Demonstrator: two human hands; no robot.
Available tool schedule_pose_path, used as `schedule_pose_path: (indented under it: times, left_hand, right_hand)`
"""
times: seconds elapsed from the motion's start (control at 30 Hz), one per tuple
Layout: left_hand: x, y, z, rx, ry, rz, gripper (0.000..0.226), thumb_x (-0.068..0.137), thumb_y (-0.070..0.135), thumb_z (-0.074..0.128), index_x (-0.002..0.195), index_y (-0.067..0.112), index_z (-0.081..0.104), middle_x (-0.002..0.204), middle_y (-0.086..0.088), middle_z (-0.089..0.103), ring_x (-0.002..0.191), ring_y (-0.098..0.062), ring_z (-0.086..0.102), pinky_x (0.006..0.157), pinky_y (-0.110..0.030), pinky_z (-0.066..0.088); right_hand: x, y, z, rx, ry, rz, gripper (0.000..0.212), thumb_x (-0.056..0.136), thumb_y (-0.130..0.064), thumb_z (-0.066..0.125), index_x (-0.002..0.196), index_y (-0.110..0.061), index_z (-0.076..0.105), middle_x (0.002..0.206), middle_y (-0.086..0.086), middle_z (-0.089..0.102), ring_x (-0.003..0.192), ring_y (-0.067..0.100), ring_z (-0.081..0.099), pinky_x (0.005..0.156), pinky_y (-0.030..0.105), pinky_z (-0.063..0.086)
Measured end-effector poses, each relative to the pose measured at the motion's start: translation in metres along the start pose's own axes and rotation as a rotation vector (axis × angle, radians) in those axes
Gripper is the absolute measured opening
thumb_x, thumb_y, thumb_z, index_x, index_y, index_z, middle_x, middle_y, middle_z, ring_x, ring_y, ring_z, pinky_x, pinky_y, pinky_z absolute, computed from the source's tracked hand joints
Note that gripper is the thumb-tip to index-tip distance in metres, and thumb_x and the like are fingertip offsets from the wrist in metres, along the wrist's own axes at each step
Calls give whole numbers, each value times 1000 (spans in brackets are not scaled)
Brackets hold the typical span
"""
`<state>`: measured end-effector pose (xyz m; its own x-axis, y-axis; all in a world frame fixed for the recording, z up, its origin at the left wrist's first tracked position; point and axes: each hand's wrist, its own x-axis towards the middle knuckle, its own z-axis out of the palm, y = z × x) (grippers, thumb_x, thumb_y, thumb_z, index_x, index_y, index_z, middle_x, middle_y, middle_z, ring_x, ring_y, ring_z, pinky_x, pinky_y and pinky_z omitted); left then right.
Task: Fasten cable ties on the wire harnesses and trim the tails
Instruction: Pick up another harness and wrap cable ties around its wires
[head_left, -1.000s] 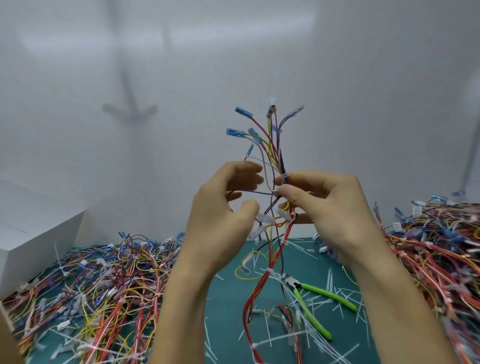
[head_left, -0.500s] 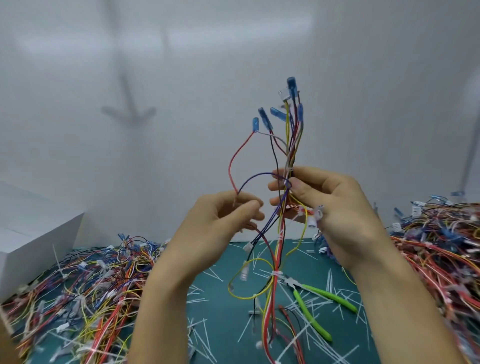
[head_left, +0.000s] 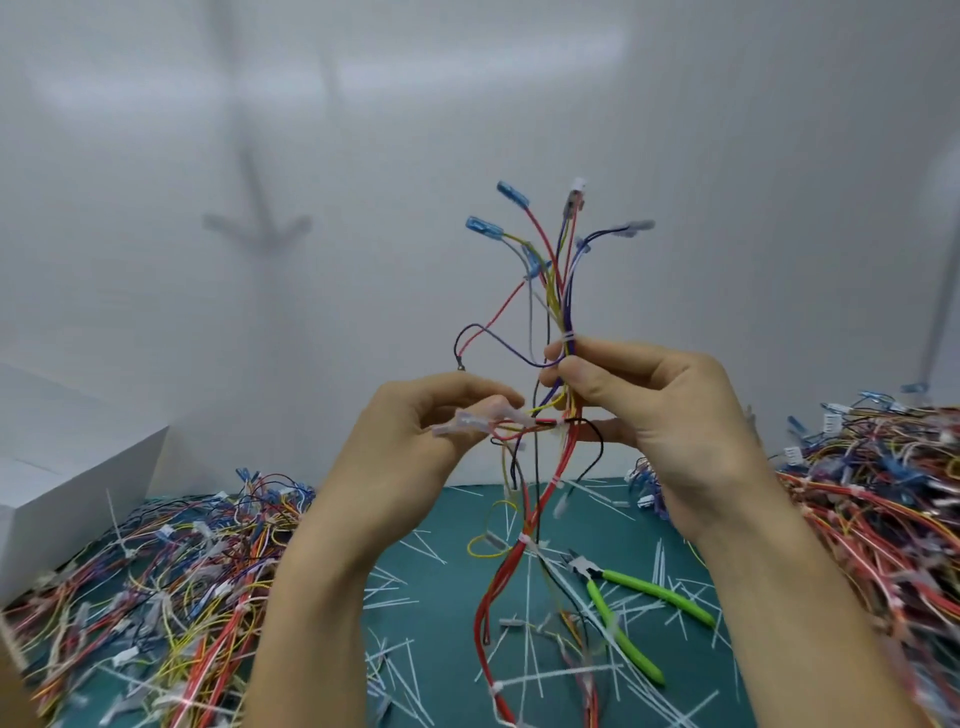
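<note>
A wire harness (head_left: 558, 291) of red, yellow, purple and black wires stands upright in front of me, blue terminals fanning out at its top. My right hand (head_left: 654, 410) grips the bundle just below a white cable tie (head_left: 569, 338). To its left, my left hand (head_left: 410, 441) pinches a side branch of the harness that ends in clear-sleeved terminals (head_left: 467, 423). The harness's red tail hangs down to the green mat (head_left: 441, 566), with more white ties along it. Green-handled cutters (head_left: 623, 608) lie on the mat below my right hand.
Heaps of tied harnesses lie on the left (head_left: 145, 587) and right (head_left: 883, 493) of the mat. Trimmed white tie tails (head_left: 524, 680) are scattered over the mat. A white box (head_left: 57, 467) stands at the far left. A white wall closes the back.
My right hand has turned the harness, so the terminals at the top fan out wider. My left hand has taken hold of a side branch with clear terminals.
</note>
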<state>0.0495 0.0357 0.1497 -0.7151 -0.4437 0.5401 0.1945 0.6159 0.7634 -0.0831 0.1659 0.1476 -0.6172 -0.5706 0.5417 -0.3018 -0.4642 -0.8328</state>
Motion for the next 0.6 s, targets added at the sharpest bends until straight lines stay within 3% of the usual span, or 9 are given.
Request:
schedule_pose_path:
  times: [0.13, 0.3, 0.4, 0.5, 0.6]
  left_hand:
    - [1, 2, 4, -57, -30, 5, 17, 95, 21, 61, 97, 23, 78, 92, 12, 77, 93, 2, 68, 80, -6, 48]
    - [1, 4, 9, -204, -26, -40, 36, 90, 47, 51, 98, 24, 78, 98, 10, 77, 98, -3, 70, 89, -14, 53]
    - [3, 4, 11, -237, 76, 1, 29, 83, 44, 61, 90, 23, 79, 91, 6, 77, 91, -8, 72, 83, -17, 56]
    - [4, 5, 13, -270, 211, 59, 13, 75, 33, 73, 80, 22, 77, 77, 3, 76, 73, -6, 70, 67, -15, 54]
    - [4, 6, 11, -236, 290, 168, 10, 76, 25, 77, 84, 19, 74, 74, 6, 71, 67, -2, 64, 61, -13, 49]
  right_hand:
    - [-2, -2, 4, -12, 20, -1, 9, 81, -12, 75, 85, -18, 81, 81, 6, 78, 74, 17, 71, 65, 37, 63]
    - [-2, -4, 6, -62, 44, -49, 14, 79, -12, 78, 78, -25, 81, 76, 0, 77, 63, 8, 69, 51, 19, 52]
    - [-3, -4, 7, -77, 47, -72, 15, 78, -11, 79, 79, -26, 80, 73, 0, 77, 60, 8, 67, 49, 18, 50]
    - [-3, -3, 8, -118, 62, -100, 14, 78, -15, 81, 81, -28, 80, 73, -2, 77, 59, 6, 65, 50, 18, 50]
    - [-3, -3, 9, -147, 64, -115, 13, 76, -18, 82, 82, -30, 80, 72, -4, 76, 58, 4, 64, 50, 17, 49]
